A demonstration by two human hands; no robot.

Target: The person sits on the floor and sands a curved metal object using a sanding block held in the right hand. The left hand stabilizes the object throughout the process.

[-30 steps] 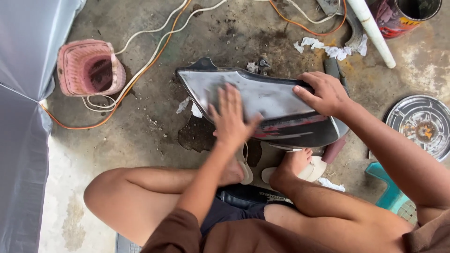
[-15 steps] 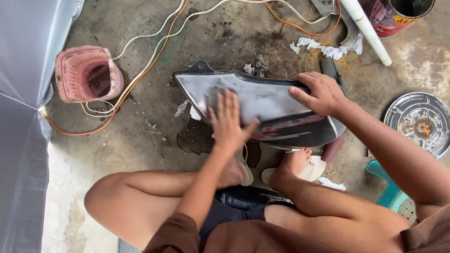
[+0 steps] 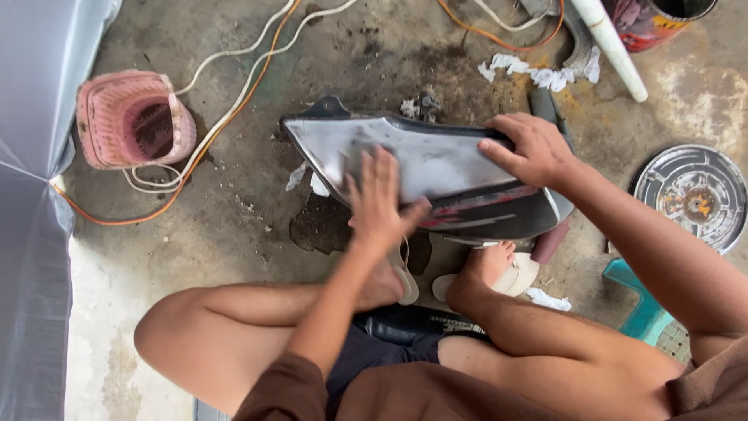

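A grey and black motorcycle body panel, dull and scuffed on its left part, lies tilted on the concrete floor in front of my feet. My left hand presses flat on its lower middle with the fingers spread; whether anything is under the palm is hidden. Over the panel's upper right edge, my right hand holds it with fingers curled. I am squatting, knees apart, in sandals.
A pink woven basket stands at the left, with white and orange cables looping past it. A round metal disc, a teal stool, a white pipe, a paint can and crumpled paper lie right. Grey sheeting hangs left.
My left hand has slid a little back and forth over the panel and looks motion-blurred. My right hand keeps its hold on the edge. The view has shifted slightly.
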